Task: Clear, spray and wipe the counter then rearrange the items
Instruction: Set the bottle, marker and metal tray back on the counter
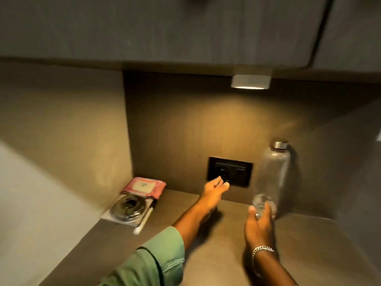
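Note:
A clear plastic bottle (271, 178) with a silver cap leans tilted against the back right of the brown counter (222, 244). My right hand (260, 223), with a silver bracelet on the wrist, grips the bottle's base. My left hand (214, 189) reaches toward the back wall just in front of the black socket plate (229, 171), fingers apart and holding nothing. In the back left corner lie a pink wipes pack (144, 187), a round shiny metal item (127, 207) on a white sheet, and a white pen (144, 220).
Dark cabinets (165, 27) hang low over the counter, with a lit lamp (250, 81) under them. A wall closes off the left side and another panel the right.

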